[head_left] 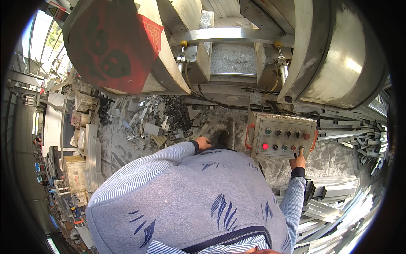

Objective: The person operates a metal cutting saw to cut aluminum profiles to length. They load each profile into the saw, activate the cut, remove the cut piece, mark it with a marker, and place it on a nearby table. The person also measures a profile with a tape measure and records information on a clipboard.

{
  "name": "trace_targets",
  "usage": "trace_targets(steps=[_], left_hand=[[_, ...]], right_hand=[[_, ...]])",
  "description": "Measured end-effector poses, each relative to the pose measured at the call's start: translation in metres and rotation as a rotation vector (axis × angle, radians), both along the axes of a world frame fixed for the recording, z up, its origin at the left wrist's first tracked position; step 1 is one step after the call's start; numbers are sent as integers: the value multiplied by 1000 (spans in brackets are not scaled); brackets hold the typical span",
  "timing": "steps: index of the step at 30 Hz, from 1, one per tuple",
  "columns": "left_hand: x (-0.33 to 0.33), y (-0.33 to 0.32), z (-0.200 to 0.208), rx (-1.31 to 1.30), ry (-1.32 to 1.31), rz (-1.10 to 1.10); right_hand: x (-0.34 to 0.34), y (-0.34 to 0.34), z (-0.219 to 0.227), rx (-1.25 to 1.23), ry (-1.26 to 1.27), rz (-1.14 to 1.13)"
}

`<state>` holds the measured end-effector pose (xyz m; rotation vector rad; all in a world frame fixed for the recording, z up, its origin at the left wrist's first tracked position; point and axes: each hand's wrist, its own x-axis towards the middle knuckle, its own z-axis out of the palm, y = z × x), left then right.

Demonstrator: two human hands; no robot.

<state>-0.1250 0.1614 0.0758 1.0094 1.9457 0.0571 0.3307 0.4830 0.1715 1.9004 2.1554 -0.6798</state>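
Note:
My right hand [298, 160] reaches to the lower right corner of a metal control box [283, 136]. One finger is stretched onto the end of the bottom row of controls, hiding what it touches there. The panel has several dark knobs, a green button [268, 131], a red button [306, 136] and a lit red lamp [265, 146]. My left hand [203, 143] hangs loosely in front of my body, over the floor, fingers slightly bent and holding nothing.
A large machine with a metal crossbar [237, 34] stands ahead. Metal offcuts [154, 122] litter the floor at left. Long metal profiles [325, 199] lie in piles at right. Orange handles [249, 136] stick out from the box. My shoe [223, 136] shows below me.

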Motion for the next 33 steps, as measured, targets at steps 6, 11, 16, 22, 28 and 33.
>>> trace_targets(steps=[6, 11, 16, 22, 28, 33], left_hand=[[1, 8, 7, -26, -11, -16], [3, 14, 13, -18, -10, -29], [6, 12, 11, -15, 18, -33], [7, 9, 8, -11, -8, -3], [5, 9, 6, -6, -22, -2], [4, 8, 3, 7, -36, -6]], right_hand=[[3, 0, -4, 11, 27, 5], [1, 2, -1, -26, 8, -15], [-2, 1, 3, -23, 31, -18], [0, 0, 3, -36, 34, -18], [-1, -1, 3, -30, 40, -26], [-4, -2, 6, -41, 37, -47]])
